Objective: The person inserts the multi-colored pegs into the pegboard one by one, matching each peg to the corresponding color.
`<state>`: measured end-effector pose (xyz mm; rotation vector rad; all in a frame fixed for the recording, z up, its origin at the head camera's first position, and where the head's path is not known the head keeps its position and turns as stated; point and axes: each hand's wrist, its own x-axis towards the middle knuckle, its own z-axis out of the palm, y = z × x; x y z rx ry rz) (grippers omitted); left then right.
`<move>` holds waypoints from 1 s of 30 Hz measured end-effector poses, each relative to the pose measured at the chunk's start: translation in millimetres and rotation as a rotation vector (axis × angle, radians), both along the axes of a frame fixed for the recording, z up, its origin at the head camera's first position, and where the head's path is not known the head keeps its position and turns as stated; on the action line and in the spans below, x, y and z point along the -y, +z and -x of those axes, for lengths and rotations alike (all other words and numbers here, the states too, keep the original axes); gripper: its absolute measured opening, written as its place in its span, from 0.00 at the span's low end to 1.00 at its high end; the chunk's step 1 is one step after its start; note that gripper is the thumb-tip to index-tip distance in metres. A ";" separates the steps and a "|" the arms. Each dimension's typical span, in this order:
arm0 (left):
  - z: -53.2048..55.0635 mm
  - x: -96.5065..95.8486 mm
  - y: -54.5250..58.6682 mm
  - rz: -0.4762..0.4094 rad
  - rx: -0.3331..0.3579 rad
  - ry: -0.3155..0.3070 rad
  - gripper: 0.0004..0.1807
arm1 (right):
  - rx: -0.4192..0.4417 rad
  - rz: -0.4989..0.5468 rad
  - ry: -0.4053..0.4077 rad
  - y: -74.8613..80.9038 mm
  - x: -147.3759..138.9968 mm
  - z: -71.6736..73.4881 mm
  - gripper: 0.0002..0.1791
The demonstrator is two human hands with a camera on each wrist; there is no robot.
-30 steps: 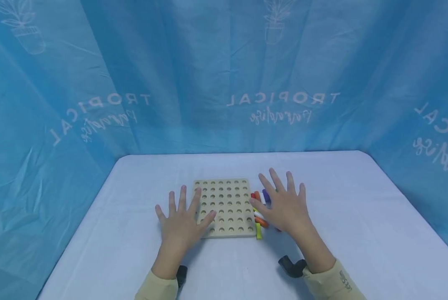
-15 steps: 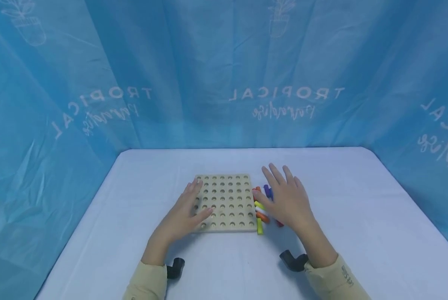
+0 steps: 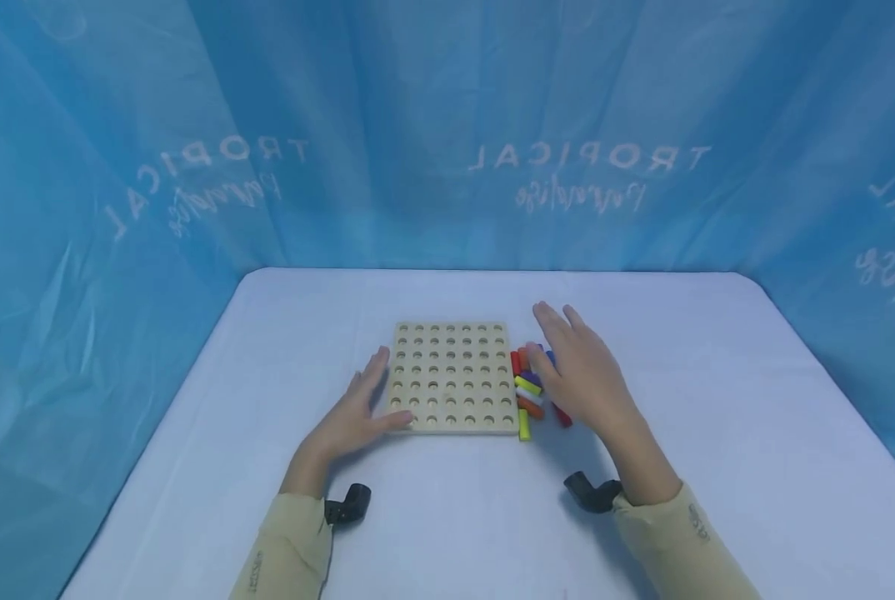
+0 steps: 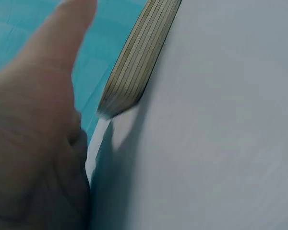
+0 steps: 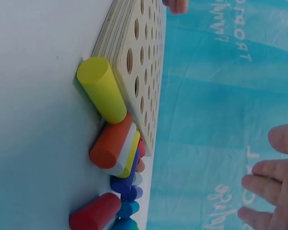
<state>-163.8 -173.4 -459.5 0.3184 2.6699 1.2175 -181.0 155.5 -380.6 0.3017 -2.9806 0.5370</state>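
Note:
A square wooden pegboard [image 3: 459, 377] with rows of round holes lies on the table in the head view. My left hand [image 3: 352, 418] is at its left edge, fingers straight and the thumb over the near left corner. Whether it touches the board I cannot tell. To the right of the board lies a pile of coloured pegs, among them a yellow peg [image 5: 102, 91], an orange peg [image 5: 111, 141] and a dark red peg [image 5: 95, 212]. Above the pile hovers my right hand [image 3: 586, 379], its fingers extended and holding nothing; it hides some pegs.
The table wears a white cloth [image 3: 447, 533]. Behind it and at both sides hang blue printed curtains [image 3: 417, 125]. Black wrist mounts [image 3: 592, 493] stick out inward from both sleeves.
My left hand has shifted from over the board's left part to beside its edge, fingers closer together. The right hand stays over the pegs, its fingers less spread. The head view has tilted down.

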 end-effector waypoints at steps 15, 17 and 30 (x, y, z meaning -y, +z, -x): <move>0.9 -10.0 -1.8 0.234 -0.008 -0.015 0.74 | 0.109 0.086 -0.032 -1.9 -27.1 19.7 0.31; 0.8 -9.7 -2.2 0.240 -0.012 -0.022 0.73 | 0.147 0.094 -0.058 -4.6 -33.3 24.1 0.30; 5.0 -8.7 -6.0 0.239 0.000 -0.024 0.73 | 0.306 -0.011 -0.123 -35.3 -62.2 44.9 0.27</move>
